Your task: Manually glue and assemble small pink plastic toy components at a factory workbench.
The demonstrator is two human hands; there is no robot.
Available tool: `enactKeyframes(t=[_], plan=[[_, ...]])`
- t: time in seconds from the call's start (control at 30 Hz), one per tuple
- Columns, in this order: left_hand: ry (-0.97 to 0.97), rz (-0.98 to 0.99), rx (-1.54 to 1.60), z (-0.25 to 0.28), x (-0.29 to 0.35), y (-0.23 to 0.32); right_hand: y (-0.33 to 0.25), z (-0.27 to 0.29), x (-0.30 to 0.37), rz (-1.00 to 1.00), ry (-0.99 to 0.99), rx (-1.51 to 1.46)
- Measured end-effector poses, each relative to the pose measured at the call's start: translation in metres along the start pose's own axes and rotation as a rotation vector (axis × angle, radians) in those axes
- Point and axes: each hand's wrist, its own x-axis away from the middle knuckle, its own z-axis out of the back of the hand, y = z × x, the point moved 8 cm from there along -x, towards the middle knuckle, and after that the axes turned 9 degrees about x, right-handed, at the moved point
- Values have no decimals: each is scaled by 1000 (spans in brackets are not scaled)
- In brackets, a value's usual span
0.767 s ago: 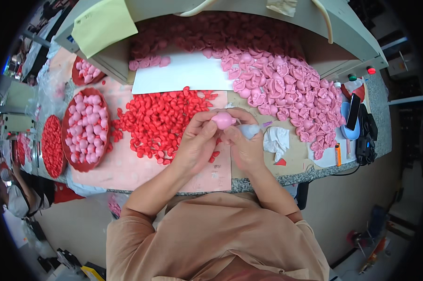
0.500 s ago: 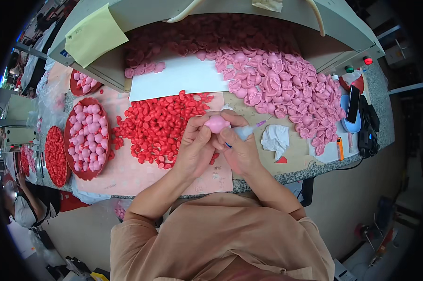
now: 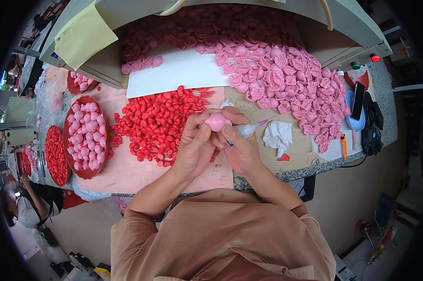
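My left hand (image 3: 193, 145) is closed with thumb and fingers around a round pink plastic ball piece (image 3: 217, 122), held up in front of my chest. Against the other side of that ball rest the fingers of my right hand (image 3: 242, 147). Tucked in the right hand is a translucent needle-tipped applicator bottle (image 3: 245, 129), its purple needle hub pointing away to the right. Most of the bottle's body is hidden by the fingers. Just beyond my hands lies a heap of small glossy red pieces (image 3: 160, 122) on pink paper.
A large pile of pink shell-like pieces (image 3: 277, 79) spills from the grey booth. Red trays of pink balls (image 3: 105, 136) and red pieces (image 3: 58, 157) stand at left. To the right are a crumpled tissue (image 3: 278, 136), an orange marker (image 3: 344, 146) and a phone (image 3: 358, 100). Another person sits far left.
My hands keep nearly the same hold on the pink ball and the applicator bottle. The view has shifted slightly.
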Motion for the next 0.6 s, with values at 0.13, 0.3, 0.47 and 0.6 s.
enactKeyframes(t=[0.13,0.3,0.47,0.6], plan=[[4,0,5,1,0,-1,-1,0,0,11,4,-1],[18,0,22,3,1,-2,-1,0,1,18,8,-9],[33,-4,34,4,1,-1,0,1,1,21,7,-9],[27,0,42,4,1,-2,1,3,2,9,27,-5]])
